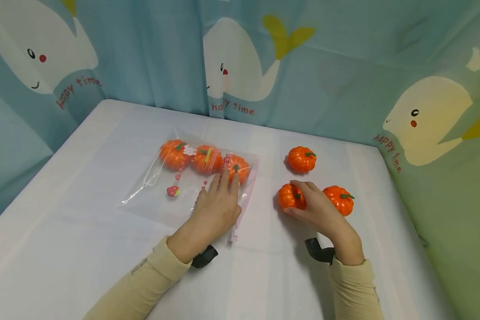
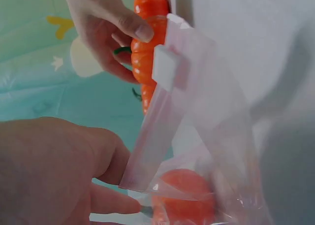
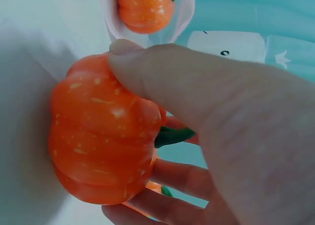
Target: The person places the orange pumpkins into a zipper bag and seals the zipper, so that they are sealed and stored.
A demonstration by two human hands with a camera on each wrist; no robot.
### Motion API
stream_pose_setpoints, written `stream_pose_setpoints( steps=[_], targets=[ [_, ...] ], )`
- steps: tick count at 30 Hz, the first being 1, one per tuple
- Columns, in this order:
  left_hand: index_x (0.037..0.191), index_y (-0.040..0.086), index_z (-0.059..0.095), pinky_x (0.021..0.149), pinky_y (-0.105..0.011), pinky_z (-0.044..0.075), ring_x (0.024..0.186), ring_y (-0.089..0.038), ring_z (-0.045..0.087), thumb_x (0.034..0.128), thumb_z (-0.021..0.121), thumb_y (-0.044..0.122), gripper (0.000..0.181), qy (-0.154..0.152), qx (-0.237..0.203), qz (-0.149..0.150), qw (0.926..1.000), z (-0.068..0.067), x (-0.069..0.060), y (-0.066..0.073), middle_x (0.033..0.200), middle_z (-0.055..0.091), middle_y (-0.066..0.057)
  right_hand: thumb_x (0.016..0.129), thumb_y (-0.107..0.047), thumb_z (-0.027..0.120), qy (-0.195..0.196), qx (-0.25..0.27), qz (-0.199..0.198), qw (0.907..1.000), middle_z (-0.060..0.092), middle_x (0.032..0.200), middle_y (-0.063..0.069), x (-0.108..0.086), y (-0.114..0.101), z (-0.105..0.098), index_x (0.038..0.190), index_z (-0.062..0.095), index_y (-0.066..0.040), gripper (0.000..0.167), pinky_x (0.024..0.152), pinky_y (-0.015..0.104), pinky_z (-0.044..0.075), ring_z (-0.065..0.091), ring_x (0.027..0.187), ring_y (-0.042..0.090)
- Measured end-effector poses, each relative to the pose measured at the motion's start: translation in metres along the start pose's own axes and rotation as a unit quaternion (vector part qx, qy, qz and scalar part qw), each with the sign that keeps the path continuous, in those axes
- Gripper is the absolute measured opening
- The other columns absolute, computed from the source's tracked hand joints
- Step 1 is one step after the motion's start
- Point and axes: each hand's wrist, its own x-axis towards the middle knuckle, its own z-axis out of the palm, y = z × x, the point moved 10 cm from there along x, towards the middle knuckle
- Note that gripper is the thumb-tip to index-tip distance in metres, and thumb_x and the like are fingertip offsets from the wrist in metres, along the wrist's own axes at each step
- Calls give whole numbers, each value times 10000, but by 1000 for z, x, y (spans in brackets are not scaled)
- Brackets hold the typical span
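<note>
A clear zip bag [image 1: 152, 206] with pink edging lies flat on the left, three orange pumpkins inside. My left hand [image 1: 218, 209] reaches over its right side, fingers mostly straight, touching the bag by the rightmost pumpkin [image 1: 240, 168]. In the left wrist view, the left hand [image 2: 64, 166] is at the raised bag edge [image 2: 152, 136], one finger by the stem of a bagged pumpkin [image 2: 184, 195]. My right hand [image 1: 324, 213] grips a loose pumpkin [image 1: 290, 198] between thumb and fingers; the right wrist view shows the thumb across this pumpkin [image 3: 101, 141].
One loose pumpkin [image 1: 302, 160] sits behind the gripped one, and another [image 1: 339, 200] is just right of the right hand. The white table [image 1: 84, 249] ends at a blue-green curtain [image 1: 240, 111] with whale prints. Black straps hang at both wrists.
</note>
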Motion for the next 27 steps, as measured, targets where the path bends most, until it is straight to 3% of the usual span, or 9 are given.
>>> stream_pose_setpoints(
  steps=[4,12,18,24,27],
  targets=[
    [1457,-3,435,819,-525,558,1317,-399,498,898,635,221,634,104,-76,69,9999,2,8,0,1488,439,-263,871,-296,755,56,-56,50,10000,511,1402,182,3,-1,3,1446,444,-73,690,1057,570,422,535,1249,375],
    [1477,4,405,911,-557,522,1351,-401,459,900,618,233,657,-83,-352,11,9993,15,23,4,1520,403,-242,877,-326,746,275,-124,81,9995,507,1412,190,10,0,7,1437,457,-81,676,1068,560,417,509,1278,387],
    [1444,9,438,881,-526,543,1308,-402,488,896,624,242,624,79,-443,31,9990,14,28,13,1479,444,-237,892,-261,722,-193,49,151,9997,420,1473,217,12,1,11,1490,392,-70,710,1079,584,398,482,1306,406],
    [1218,32,557,701,-447,570,1108,-333,576,839,732,314,504,713,-332,59,9969,2,20,12,1281,574,-177,880,-177,691,-396,165,103,9990,381,1498,196,11,2,13,1541,325,-102,760,1045,556,446,482,1308,381],
    [1124,36,564,569,-394,532,918,-300,563,828,752,364,480,765,-266,67,9967,-3,17,12,1103,594,-152,879,-196,718,-336,180,49,9993,416,1478,188,13,0,10,1532,337,-105,761,1032,555,458,496,1293,371]
  ],
)
